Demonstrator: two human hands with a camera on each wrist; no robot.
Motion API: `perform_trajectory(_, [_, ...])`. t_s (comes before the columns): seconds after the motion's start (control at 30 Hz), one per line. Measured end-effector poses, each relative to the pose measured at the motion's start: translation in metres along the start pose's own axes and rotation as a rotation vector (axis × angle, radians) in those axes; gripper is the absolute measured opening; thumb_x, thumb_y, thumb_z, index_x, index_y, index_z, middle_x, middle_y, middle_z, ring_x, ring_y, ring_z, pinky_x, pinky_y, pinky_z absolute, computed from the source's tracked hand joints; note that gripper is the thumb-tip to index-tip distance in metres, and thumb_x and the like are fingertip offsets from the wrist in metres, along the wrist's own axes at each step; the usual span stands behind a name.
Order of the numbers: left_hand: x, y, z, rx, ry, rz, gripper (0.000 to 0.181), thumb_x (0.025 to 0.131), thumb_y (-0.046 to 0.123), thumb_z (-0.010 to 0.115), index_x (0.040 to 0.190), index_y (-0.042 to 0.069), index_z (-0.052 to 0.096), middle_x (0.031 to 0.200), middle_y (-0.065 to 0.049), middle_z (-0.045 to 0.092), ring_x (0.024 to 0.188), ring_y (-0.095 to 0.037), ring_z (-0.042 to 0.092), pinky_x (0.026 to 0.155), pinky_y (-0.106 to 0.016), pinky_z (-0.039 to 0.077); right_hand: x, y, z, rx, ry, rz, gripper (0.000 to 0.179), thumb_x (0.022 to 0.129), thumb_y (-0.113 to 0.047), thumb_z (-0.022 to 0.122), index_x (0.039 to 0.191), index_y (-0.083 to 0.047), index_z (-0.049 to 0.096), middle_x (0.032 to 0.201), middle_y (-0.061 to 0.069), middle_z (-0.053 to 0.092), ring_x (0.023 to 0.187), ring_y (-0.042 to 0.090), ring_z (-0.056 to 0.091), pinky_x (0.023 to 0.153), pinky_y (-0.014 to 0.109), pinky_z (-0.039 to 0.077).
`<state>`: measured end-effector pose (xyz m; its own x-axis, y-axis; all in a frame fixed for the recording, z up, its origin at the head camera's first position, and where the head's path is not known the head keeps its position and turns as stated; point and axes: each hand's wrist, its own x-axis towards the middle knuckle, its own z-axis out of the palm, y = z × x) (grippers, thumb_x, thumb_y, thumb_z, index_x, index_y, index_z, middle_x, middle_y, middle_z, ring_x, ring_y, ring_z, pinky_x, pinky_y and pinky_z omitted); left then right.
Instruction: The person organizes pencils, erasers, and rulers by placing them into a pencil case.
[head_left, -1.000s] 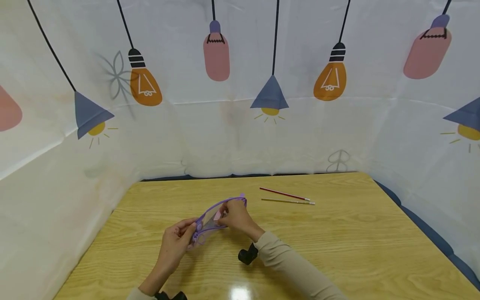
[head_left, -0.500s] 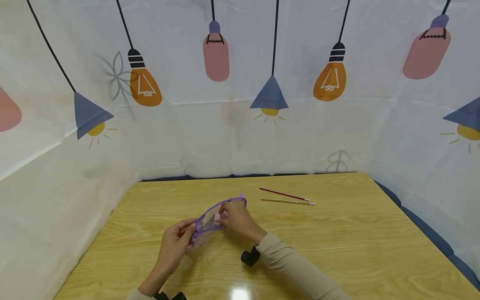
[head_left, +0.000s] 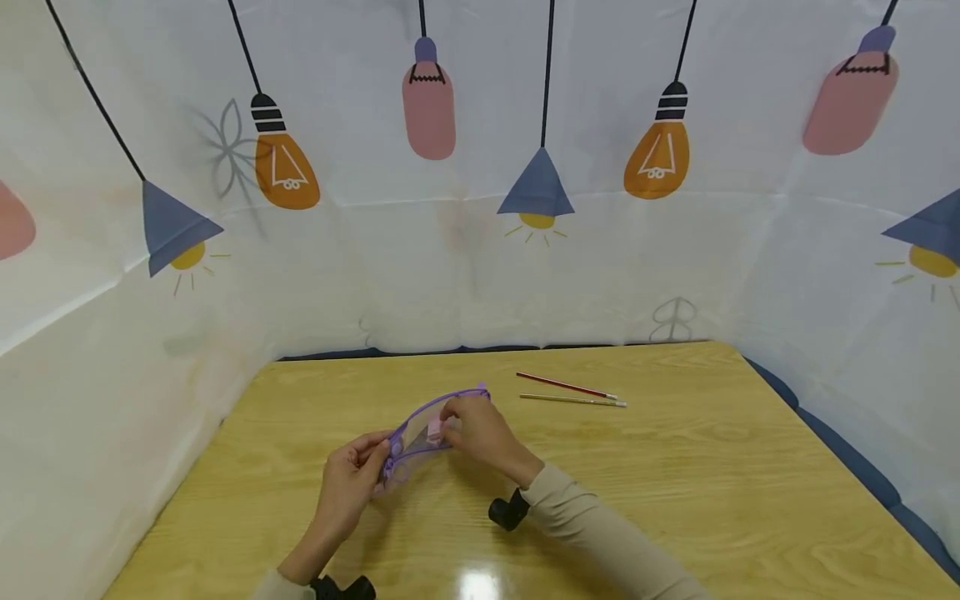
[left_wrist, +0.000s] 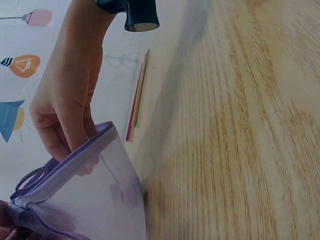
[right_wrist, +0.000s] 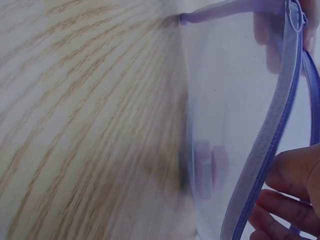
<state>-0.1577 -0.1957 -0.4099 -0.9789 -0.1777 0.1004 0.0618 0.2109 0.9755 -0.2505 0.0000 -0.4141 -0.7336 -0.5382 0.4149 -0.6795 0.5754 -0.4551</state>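
A see-through pouch [head_left: 411, 435] with purple zipper edging gapes upward over the table, its bottom close to the wood in both wrist views. At its left end my left hand [head_left: 348, 477] pinches the edge between thumb and fingers. From the right, my right hand [head_left: 486, 437] reaches into the mouth, fingers loosely bent. Its fingertips [left_wrist: 89, 167] show through the mesh, holding nothing. Below them, small pink block-like pieces [left_wrist: 125, 195] lie in the bottom of the pouch, visible also through the wall as a pink block [right_wrist: 202, 170] in the right wrist view.
Behind and right of the pouch, a red pencil [head_left: 566, 385] and a gold-coloured pencil [head_left: 572, 400] lie on the wooden table [head_left: 675, 467]. A white curtain [head_left: 480, 275] printed with lamps surrounds the table. Black wrist cameras [head_left: 510, 510] hang close to the tabletop.
One second ago my right fingers pinched a pink block inside the pouch; now they are off it and it sits at the bottom. The left hand keeps its hold.
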Motion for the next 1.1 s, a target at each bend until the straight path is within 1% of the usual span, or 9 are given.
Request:
perform_trajectory(0.1, [0.001,0.0,-0.001,0.015,0.009,0.019,0.021,0.099,0.005,0.056,0.113,-0.004,0.068,0.094,-0.016,0.071,0.072,-0.014,0.066,0.055,-0.021,0.05,0.0,0.0,-0.003,-0.016,0.022,-0.018,0.008,0.085,-0.006,0.073,0.093,-0.005,0.073,0.091,0.004,0.071,0.087,0.019,0.066,0.075,0.031,0.053])
perform_trajectory(0.13, [0.002,0.001,-0.002,0.023,0.009,0.017,0.021,0.099,0.006,0.056,0.114,-0.004,0.068,0.094,-0.016,0.071,0.07,-0.014,0.065,0.053,-0.021,0.048,-0.001,0.0,-0.004,-0.016,0.028,-0.024,0.008,0.085,-0.007,0.073,0.093,-0.006,0.073,0.091,0.004,0.071,0.086,0.019,0.065,0.074,0.03,0.053])
perform_trajectory(0.37, [0.001,0.002,-0.003,0.045,0.014,-0.005,0.023,0.099,0.006,0.055,0.116,-0.004,0.067,0.094,-0.015,0.071,0.073,-0.014,0.066,0.057,-0.022,0.052,-0.005,0.0,-0.008,-0.018,0.035,-0.016,0.007,0.087,-0.01,0.072,0.094,-0.009,0.074,0.087,-0.001,0.069,0.081,0.016,0.063,0.065,0.024,0.049])
perform_trajectory(0.47, [0.002,0.002,-0.003,0.042,0.012,-0.002,0.022,0.099,0.006,0.055,0.115,-0.004,0.067,0.09,-0.014,0.071,0.063,-0.012,0.06,0.05,-0.02,0.046,-0.007,0.0,-0.013,-0.033,0.038,-0.01,0.008,0.087,-0.011,0.072,0.095,-0.009,0.074,0.086,-0.002,0.068,0.079,0.015,0.062,0.062,0.024,0.049])
perform_trajectory(0.57, [0.003,0.002,-0.002,0.038,0.01,0.002,0.022,0.099,0.006,0.055,0.115,-0.003,0.068,0.088,-0.013,0.07,0.06,-0.011,0.057,0.047,-0.02,0.041,-0.01,0.0,-0.019,-0.045,0.037,-0.002,0.009,0.087,-0.012,0.072,0.096,-0.009,0.074,0.086,-0.001,0.068,0.078,0.014,0.062,0.06,0.023,0.048])
perform_trajectory(0.7, [0.005,0.0,-0.002,0.039,0.014,0.012,0.022,0.099,0.005,0.055,0.115,-0.004,0.067,0.094,-0.015,0.071,0.07,-0.012,0.064,0.053,-0.022,0.049,-0.013,0.001,-0.027,-0.063,0.041,-0.013,0.009,0.087,-0.012,0.073,0.096,-0.009,0.073,0.087,0.0,0.069,0.078,0.015,0.063,0.058,0.022,0.048])
perform_trajectory(0.8, [0.005,0.0,-0.002,0.032,0.016,0.016,0.022,0.099,0.005,0.054,0.115,-0.004,0.067,0.095,-0.016,0.071,0.071,-0.013,0.064,0.054,-0.022,0.05,-0.014,0.003,-0.031,-0.085,0.048,-0.032,0.011,0.086,-0.011,0.073,0.097,-0.01,0.073,0.089,0.0,0.071,0.079,0.015,0.064,0.059,0.023,0.049])
perform_trajectory(0.97, [0.006,-0.001,-0.001,0.006,0.012,0.021,0.022,0.099,0.004,0.055,0.115,-0.005,0.067,0.095,-0.017,0.071,0.073,-0.013,0.066,0.057,-0.023,0.052,-0.017,0.008,-0.037,-0.073,0.049,-0.054,0.014,0.086,-0.009,0.072,0.099,-0.007,0.073,0.092,0.001,0.071,0.081,0.019,0.065,0.058,0.024,0.049])
perform_trajectory(1.1, [0.006,-0.003,-0.001,-0.002,0.019,0.02,0.022,0.099,0.004,0.055,0.115,-0.006,0.067,0.096,-0.018,0.07,0.075,-0.014,0.067,0.059,-0.023,0.053,-0.021,0.01,-0.039,-0.096,0.051,-0.073,0.013,0.086,-0.011,0.073,0.098,-0.009,0.072,0.092,0.0,0.071,0.079,0.015,0.063,0.058,0.023,0.048])
